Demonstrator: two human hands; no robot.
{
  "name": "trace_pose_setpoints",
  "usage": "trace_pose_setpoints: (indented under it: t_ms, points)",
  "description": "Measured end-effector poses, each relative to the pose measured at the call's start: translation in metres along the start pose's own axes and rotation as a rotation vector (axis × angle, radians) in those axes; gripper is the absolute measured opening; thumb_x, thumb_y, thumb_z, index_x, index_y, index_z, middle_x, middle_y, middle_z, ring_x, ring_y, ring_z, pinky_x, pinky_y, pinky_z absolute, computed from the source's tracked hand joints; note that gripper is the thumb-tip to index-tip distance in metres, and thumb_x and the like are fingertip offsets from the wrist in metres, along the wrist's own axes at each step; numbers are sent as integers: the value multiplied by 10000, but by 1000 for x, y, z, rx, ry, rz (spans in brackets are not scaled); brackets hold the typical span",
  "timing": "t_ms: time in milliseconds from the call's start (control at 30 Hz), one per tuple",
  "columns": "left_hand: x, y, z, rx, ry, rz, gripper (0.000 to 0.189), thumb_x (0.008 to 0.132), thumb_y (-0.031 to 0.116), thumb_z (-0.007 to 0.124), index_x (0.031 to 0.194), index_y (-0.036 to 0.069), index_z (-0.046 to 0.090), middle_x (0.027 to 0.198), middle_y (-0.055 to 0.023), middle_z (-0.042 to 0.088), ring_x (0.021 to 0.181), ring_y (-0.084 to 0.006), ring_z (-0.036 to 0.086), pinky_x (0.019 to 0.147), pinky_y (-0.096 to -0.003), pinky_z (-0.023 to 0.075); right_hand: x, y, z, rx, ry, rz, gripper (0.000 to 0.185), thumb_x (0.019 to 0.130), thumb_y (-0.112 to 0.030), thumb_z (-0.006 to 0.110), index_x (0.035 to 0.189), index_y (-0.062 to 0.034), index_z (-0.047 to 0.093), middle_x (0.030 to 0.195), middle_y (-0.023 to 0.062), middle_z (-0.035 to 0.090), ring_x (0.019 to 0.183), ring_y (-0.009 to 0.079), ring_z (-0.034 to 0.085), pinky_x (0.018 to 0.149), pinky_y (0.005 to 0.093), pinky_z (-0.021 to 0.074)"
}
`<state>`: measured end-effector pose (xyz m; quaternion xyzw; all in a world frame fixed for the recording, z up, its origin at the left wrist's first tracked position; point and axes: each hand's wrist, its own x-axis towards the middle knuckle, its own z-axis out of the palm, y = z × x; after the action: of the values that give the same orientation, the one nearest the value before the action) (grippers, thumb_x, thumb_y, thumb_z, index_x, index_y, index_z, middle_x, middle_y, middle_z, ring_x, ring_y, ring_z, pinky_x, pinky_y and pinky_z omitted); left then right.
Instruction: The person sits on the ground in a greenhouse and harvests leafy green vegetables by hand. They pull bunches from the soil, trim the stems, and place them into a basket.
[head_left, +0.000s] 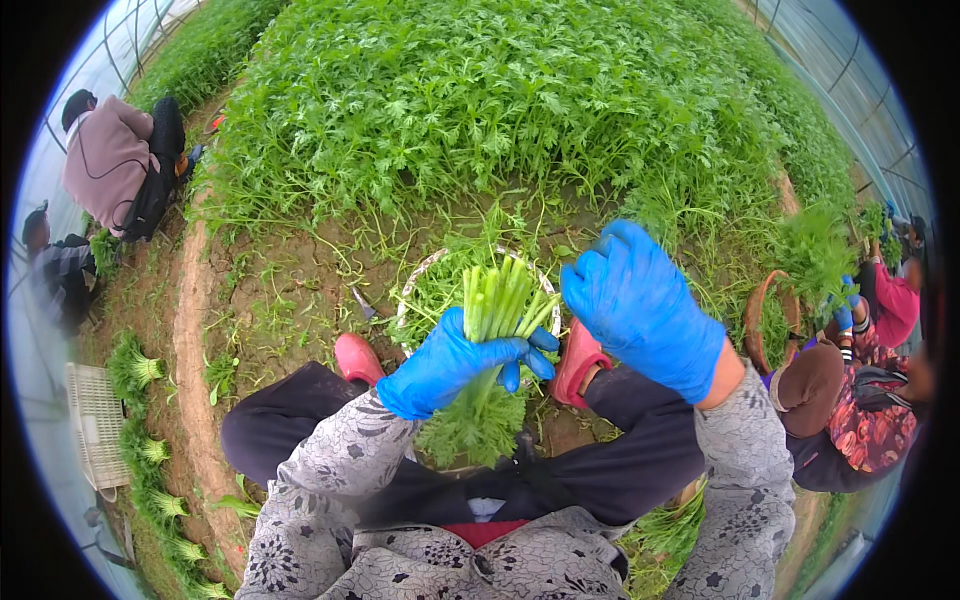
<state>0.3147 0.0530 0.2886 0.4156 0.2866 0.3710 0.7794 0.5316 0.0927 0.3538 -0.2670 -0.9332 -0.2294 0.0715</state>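
Observation:
My left hand (465, 360), in a blue glove, grips a bunch of leafy green stems (495, 300), cut ends up and feathery leaves hanging below. To the right and slightly higher, my right hand (630, 300), also gloved in blue, is closed with its knuckles up; the end of one stem comes close to its fingers, and whether it pinches anything is hidden. Beneath the bunch, between my pink shoes, stands a round basket (409, 289) with a pale rim, holding loose greens. A blade-like tool (364, 303) lies on the soil left of the basket.
Dense leafy greens (525, 97) grow ahead. Tied-looking bundles (150, 369) line the ground at left beside a white plastic crate (97, 427). Two people crouch at left. At right, more people sit close by, near a brown basket (752, 319) of greens.

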Motion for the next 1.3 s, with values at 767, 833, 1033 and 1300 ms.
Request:
trace_pose_setpoints:
  t_ms: [767,833,1033,1300]
  points:
    - [35,59,47,289,-90,339,377,891,219,662,1211,30,597,869,-71,641,733,-157,596,658,-283,479,37,16,-58,812,294,21,533,925,-343,586,1350,-33,498,1239,215,600,1059,373,616,884,394,510]
    - [49,81,55,379,-201,232,363,925,208,609,1223,3,590,923,-74,635,802,-142,586,731,-282,479,2,37,-79,766,620,424,498,928,-236,572,1381,-56,474,1288,172,585,1116,304,606,932,372,491]
    - [106,89,130,8,-286,437,300,945,117,555,1216,-10,588,951,-59,667,891,-142,629,859,-300,501,-71,-21,-87,589,386,1012,888,729,-109,750,1487,-55,290,1415,202,458,1306,327,456,1082,413,372]
    - [167,-7,299,-521,-729,184,474,917,105,611,1362,52,456,988,-70,656,954,-209,625,1013,-417,448,-225,-23,-48,-347,422,1348,737,787,-61,564,1456,55,277,1094,175,550,970,308,551,924,421,424]
